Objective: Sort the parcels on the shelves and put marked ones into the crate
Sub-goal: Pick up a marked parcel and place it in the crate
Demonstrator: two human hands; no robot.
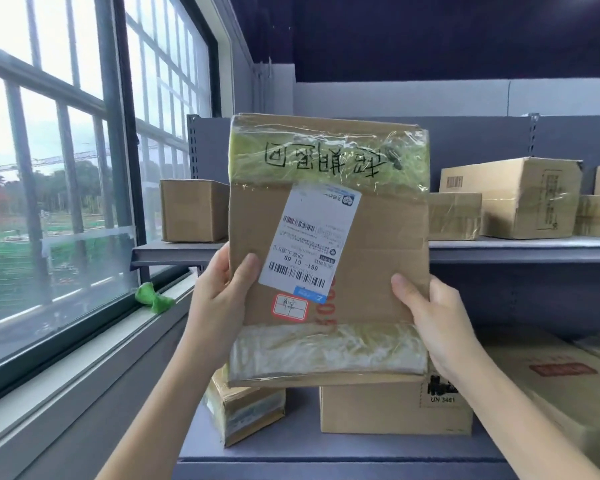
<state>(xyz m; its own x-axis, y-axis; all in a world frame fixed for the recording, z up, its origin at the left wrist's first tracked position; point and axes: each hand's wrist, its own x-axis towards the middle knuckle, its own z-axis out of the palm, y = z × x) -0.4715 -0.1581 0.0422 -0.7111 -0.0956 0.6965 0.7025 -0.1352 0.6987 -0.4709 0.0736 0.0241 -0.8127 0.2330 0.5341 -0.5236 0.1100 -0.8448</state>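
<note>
I hold a flat brown cardboard parcel [371, 244] upright in front of the shelves. It has yellow-green tape with black handwriting across the top, a white shipping label, a small red-framed sticker and clear tape near the bottom. My left hand [219, 296] grips its lower left edge with the thumb on the front. My right hand [430, 323] grips its lower right edge. No crate is in view.
The upper grey shelf [520, 249] carries a small box [193, 209] on the left and several boxes [513, 199] on the right. On the lower shelf [291, 445] lie a taped small box [246, 410], a carton marked UN 3481 [395, 407] and a long carton [568, 386]. Window at left.
</note>
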